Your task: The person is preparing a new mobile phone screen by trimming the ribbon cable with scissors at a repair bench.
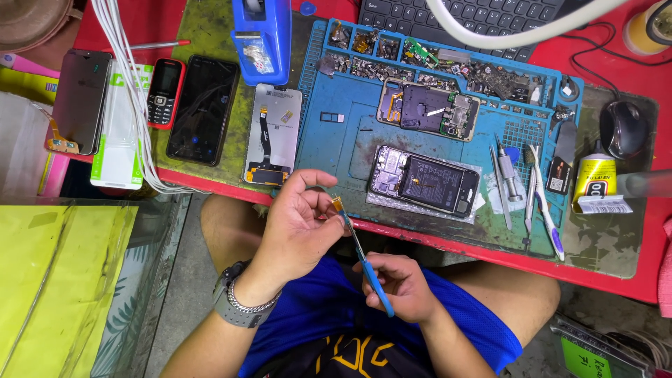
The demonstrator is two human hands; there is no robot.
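Red table (630, 273) across top, worn green cutting mat (203, 28) and blue silicone repair mat (336, 140) laid on it. Opened phone (425, 183) with exposed battery on blue mat, second gutted frame (428, 110) above, tray slots full of tiny parts. Black smartphone (203, 110) and red keypad phone (166, 92) off to the left. Left hand (297, 224) below table edge — thumb and forefinger pinching small orange flex piece (337, 204). Right hand (399, 283) clenched around blue-handled scissors (364, 260), blades touching the flex piece at left fingertips.
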